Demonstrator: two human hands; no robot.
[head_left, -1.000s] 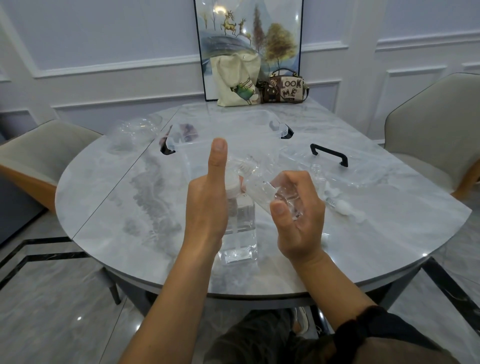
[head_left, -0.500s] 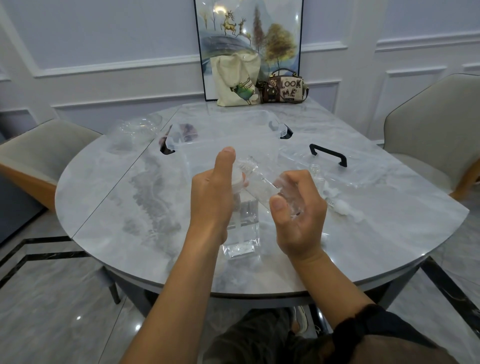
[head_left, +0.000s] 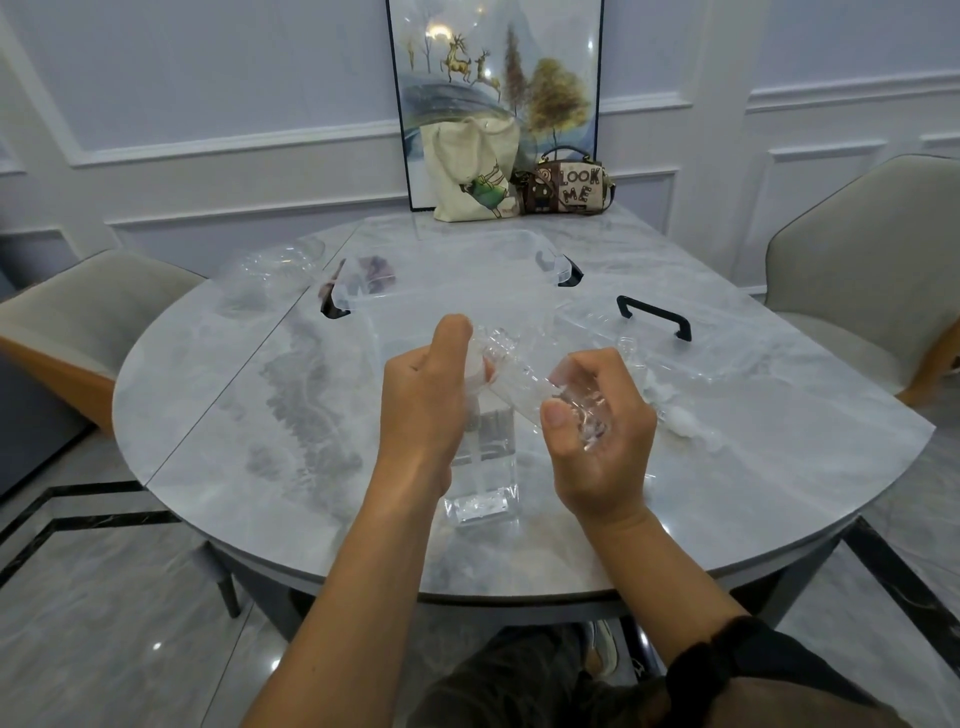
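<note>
Gripping the square bottle (head_left: 485, 467) on the table (head_left: 234, 415), left hand (head_left: 421, 405) had dropped its raised thumb to the cap (head_left: 475, 366). Right hand (head_left: 597, 452) held the small bottle (head_left: 519, 382), tilted, mouth beside the cap. Bin (head_left: 563, 270) and lid (head_left: 727, 353) sat behind.

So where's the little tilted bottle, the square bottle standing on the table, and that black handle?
little tilted bottle (head_left: 519, 379): head view, on its clear body below the neck.
square bottle (head_left: 485, 467): head view, on its lower clear wall.
black handle (head_left: 655, 314): head view, on the middle of its bar.

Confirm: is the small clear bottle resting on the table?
No, the right hand holds the small clear bottle tilted above the table.
</note>
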